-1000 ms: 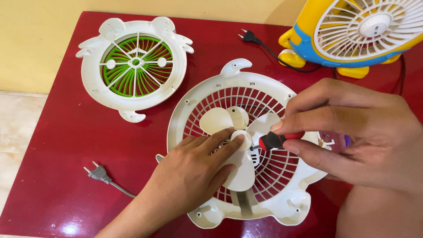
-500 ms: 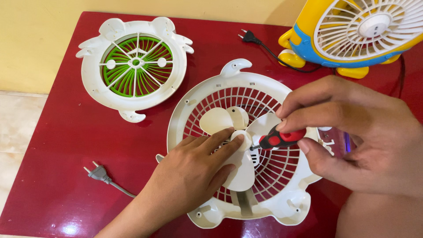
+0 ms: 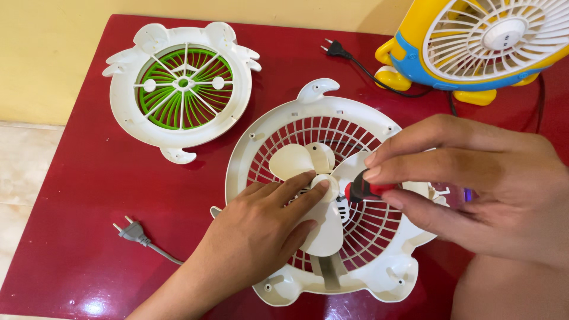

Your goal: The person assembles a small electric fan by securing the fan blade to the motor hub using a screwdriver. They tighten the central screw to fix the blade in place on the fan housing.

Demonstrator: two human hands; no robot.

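A white fan housing [image 3: 284, 127] with a slotted grille lies flat on the red table. A cream fan blade [image 3: 296, 160] sits at its centre. My left hand [image 3: 261, 234] rests on the blade, fingertips pressing its hub [image 3: 327, 185]. My right hand [image 3: 480, 186] pinches a red and black screwdriver [image 3: 360, 189], its tip set against the side of the hub. Most of the screwdriver's handle is hidden by my fingers.
A white front cover with a green grille [image 3: 182, 86] lies at the back left. A yellow and blue fan [image 3: 474, 41] stands at the back right, its black plug [image 3: 335, 50] beside it. A grey plug [image 3: 131, 231] lies near the front left. The red table [image 3: 89, 195] ends at the left.
My right hand has turned the screwdriver between its fingers and shifted slightly left; less of the red handle shows now. My left hand has stayed on the blade.
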